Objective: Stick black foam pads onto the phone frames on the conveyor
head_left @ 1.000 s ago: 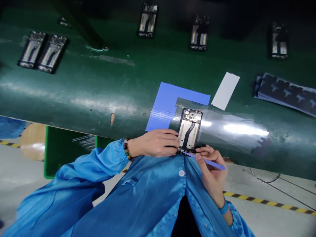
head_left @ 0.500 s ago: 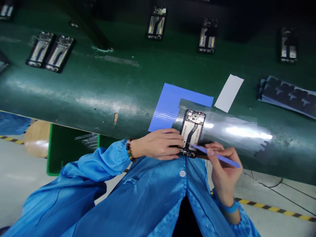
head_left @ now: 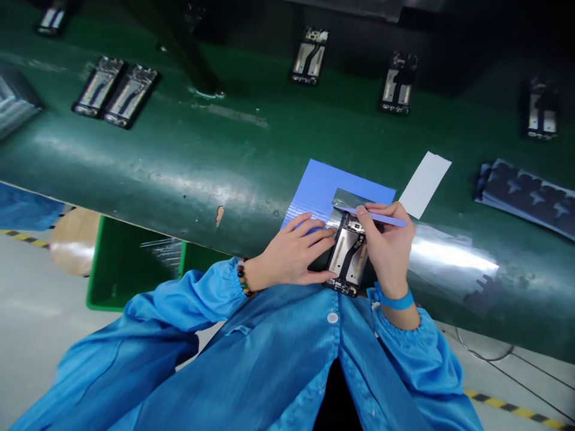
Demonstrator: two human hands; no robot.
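Observation:
An opened phone (head_left: 347,254) with bare circuit board and a black ribbon cable lies at the table's front edge, close to my body. My left hand (head_left: 294,250) rests against its left side, fingers spread, with the thumb near the lower corner. Between the fingers of my right hand (head_left: 389,239) is a slim, flat purple tool (head_left: 393,219). Its tip reaches left over the phone's upper end, beside a clear film sheet (head_left: 353,199). This hand covers the phone's upper right part. Under the film lies a blue sheet (head_left: 323,179).
A white card (head_left: 425,184) lies right of the blue sheet, and dark die-cut sheets (head_left: 530,194) are stacked farther right. More opened phones (head_left: 309,55) lie across the table's far side. Glossy clear film (head_left: 453,254) covers the front right. Below the edge stands a green bin (head_left: 130,263).
My right hand has moved up from the phone's lower end to its upper end with the purple tool. My left hand's fingers have spread along the phone's side. The view has shifted slightly.

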